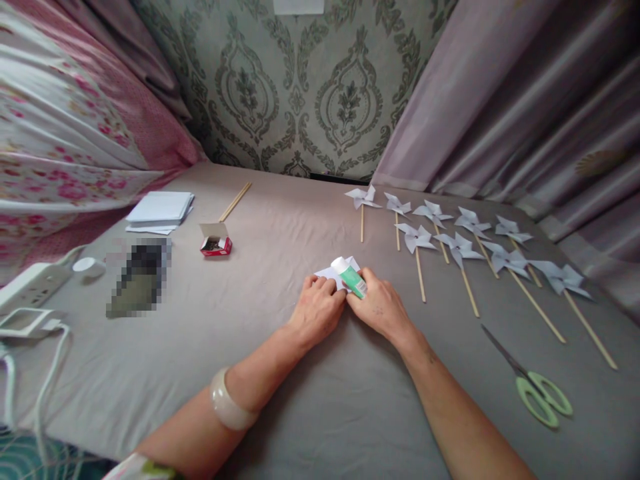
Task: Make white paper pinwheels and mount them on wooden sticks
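Near the middle of the grey cloth, my left hand (pixel 316 305) is closed at the near edge of a small white paper (pixel 327 273), its fingers curled on it. My right hand (pixel 379 303) grips a green and white glue stick (pixel 353 279), which lies slantwise over the paper with its white end pointing away to the left. The two hands almost touch. Part of the paper is hidden under the fingers and the glue stick.
Several paper pinwheels (pixel 461 248) on sticks lie to the right, with green-handled scissors (pixel 537 387) nearer me. Leftward are a paper stack (pixel 161 208), thin sticks (pixel 235 202), an open red box (pixel 216 245), a bottle cap (pixel 89 268) and a white power strip (pixel 33 293).
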`<state>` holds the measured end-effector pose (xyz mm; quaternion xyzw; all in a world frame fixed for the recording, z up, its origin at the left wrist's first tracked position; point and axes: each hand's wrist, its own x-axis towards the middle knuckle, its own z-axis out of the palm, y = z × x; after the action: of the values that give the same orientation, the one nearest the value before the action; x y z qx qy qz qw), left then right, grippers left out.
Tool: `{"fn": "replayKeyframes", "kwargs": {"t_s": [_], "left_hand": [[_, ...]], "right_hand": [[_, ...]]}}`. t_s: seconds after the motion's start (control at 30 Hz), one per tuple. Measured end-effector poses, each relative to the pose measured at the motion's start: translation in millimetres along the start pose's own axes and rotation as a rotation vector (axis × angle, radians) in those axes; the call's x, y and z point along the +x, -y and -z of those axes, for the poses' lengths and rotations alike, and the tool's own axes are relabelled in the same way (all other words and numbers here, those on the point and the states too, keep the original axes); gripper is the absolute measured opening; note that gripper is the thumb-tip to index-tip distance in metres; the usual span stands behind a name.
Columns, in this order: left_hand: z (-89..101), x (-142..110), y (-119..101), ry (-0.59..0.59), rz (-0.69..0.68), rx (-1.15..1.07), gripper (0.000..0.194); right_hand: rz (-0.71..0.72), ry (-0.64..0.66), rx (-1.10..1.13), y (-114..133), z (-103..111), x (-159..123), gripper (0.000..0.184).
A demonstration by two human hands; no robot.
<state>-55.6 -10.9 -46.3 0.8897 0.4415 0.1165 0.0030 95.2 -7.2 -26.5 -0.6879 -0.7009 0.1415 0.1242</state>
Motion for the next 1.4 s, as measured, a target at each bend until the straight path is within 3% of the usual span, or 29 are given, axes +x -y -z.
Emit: {"fn": "replayKeyframes", "kwargs": {"t_s": [0.13, 0.27, 0.4, 0.6, 0.8, 0.93, 1.27, 1.4], "left_hand": [[-1.4, 1.2, 1.5, -0.004, 0.006, -0.006, 0.025], [-2.0, 1.2, 2.6, -0.007, -0.001, -0.006, 0.027], [1.8, 0.5, 2.1, 0.004, -0.005, -0.011, 0.028], [5.0, 0.2, 1.2, 0.0, -0.008, 0.001, 0.03], [1.7, 0.3, 2.1, -0.04, -0.001, -0.012, 0.026], [-0.9, 1.0, 4.1, -0.069, 0.033, -0.066, 0.022], [-6.2, 3.7, 3.5, -0.07, 0.164, -0.248, 0.016], [-10.2, 3.4, 5.1, -0.095, 0.246, -0.459, 0.028]], "right_hand": [[-0.008, -0.016, 0.064, -1.6, -2.4, 1.8, 0.025], [0.002, -0.032, 0.323, -4.2, 0.3, 4.5, 0.019], [-0.059, -0.059, 0.649, -9.1, 13.8, 6.6, 0.024], [-0.15, -0.194, 0.824, -22.1, 39.3, 8.4, 0.023], [-0.14, -0.111, 0.755, -29.3, 41.3, 7.2, 0.022], [-0.11, 0.0, 0.639, -29.7, 29.7, 8.5, 0.017], [-0.048, 0.086, 0.598, -24.6, -0.8, 10.4, 0.021], [-0.077, 0.087, 0.621, -19.2, -5.5, 7.7, 0.02]]}}
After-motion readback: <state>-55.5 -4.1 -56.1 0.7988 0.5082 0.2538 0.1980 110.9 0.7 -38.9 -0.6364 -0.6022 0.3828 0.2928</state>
